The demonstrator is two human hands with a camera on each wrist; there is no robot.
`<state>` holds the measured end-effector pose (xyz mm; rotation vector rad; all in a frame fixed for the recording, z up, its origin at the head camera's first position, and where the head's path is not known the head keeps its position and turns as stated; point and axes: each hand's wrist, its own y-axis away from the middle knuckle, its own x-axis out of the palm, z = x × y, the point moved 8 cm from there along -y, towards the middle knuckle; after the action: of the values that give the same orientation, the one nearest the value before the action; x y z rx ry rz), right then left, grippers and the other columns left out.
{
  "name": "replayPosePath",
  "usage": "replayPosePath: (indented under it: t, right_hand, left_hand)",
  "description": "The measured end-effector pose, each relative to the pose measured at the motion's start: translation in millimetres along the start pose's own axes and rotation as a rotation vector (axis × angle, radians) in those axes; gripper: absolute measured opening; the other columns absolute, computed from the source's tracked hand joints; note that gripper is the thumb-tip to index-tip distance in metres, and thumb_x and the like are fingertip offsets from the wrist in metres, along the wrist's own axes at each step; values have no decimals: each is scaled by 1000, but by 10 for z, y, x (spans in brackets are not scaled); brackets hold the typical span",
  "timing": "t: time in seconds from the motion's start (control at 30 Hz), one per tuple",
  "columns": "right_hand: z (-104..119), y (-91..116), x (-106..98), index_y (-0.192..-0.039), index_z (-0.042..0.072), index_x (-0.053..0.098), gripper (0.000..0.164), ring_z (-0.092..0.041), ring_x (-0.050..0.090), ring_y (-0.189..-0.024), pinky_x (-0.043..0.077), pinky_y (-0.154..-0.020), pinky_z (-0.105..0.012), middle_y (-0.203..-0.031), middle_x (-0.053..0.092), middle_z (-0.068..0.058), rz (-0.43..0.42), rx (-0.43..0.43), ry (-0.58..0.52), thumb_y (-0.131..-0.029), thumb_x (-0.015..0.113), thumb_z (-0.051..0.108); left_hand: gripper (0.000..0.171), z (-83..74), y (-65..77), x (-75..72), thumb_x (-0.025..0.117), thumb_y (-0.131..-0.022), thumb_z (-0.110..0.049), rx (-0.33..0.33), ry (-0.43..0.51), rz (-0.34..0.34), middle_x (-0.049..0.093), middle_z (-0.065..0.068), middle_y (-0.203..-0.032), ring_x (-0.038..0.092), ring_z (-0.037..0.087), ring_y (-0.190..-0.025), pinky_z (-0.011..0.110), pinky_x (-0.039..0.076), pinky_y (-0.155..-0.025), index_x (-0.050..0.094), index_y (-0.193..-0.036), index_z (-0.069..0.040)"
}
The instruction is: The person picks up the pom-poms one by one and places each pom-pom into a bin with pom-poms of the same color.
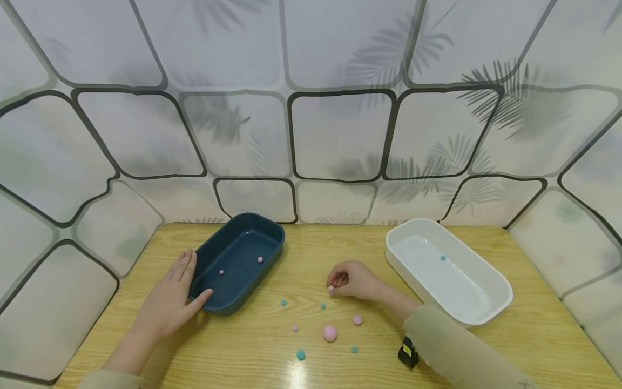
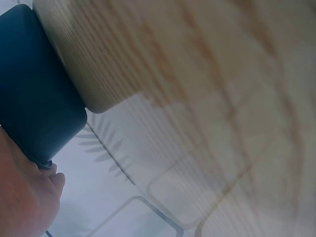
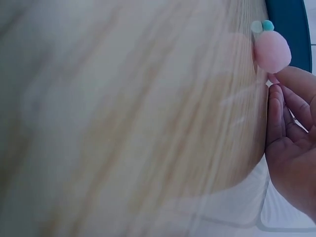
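Observation:
My left hand (image 1: 167,302) rests against the left rim of a dark blue tray (image 1: 248,294), fingers straight along its outside and thumb over the near corner. Inside that tray lie two small pink pompoms, one near the middle (image 1: 221,272) and one further right (image 1: 260,260). Over the table, my right hand (image 1: 357,280) pinches a small pink pompom (image 1: 331,289) between thumb and fingertips. Close by lie a large pink pompom (image 1: 330,333), a smaller pink one (image 1: 357,320) and a teal pompom (image 1: 323,306). The right wrist view shows the large pink pompom (image 3: 273,52) beside the fingertips.
A white tray (image 1: 500,294) stands at the right, holding one teal pompom (image 1: 443,258). More pompoms lie in front: teal ones (image 1: 301,355) and a tiny pink one (image 1: 295,328). A black object with a yellow label (image 1: 408,353) is by the right sleeve. A patterned backdrop borders the wooden table.

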<state>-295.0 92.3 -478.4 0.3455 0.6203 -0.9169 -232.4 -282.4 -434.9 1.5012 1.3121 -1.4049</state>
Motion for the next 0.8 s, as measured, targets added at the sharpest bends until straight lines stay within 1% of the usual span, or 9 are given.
replayPosePath:
  t: [0.23,0.4,0.63,0.8]
  right_hand:
    - [-1,-6,-11,-92,5,79,7,2,60,-71,54,-68,-16,-81,74,0,-11,1,21,-89,85,7]
    - [5,-4,-22,-91,5,79,5,0,61,-70,53,-66,-17,-80,74,-1,-24,18,3,-90,84,8]
    - [37,-19,-65,-91,4,80,5,0,61,-72,53,-68,-16,-82,76,-2,-45,49,-7,-90,84,8]
    - [59,-52,-97,-92,3,81,6,0,61,-73,53,-69,-16,-83,76,-4,-51,54,-22,-90,84,7]
  left_hand:
    - [98,-2,2,-4,64,-103,-51,-10,0,13,23,34,-171,25,51,-159,67,34,-123,22,-163,13]
    - [97,-7,3,-8,64,-103,-51,-7,-2,9,23,34,-171,26,51,-159,66,34,-123,23,-163,13]
    - [97,-5,2,-6,63,-103,-51,2,2,5,22,34,-171,26,52,-159,66,34,-124,23,-163,13]
    - [97,-3,1,-1,64,-103,-52,7,-3,1,24,35,-171,27,52,-158,66,34,-124,24,-163,14]
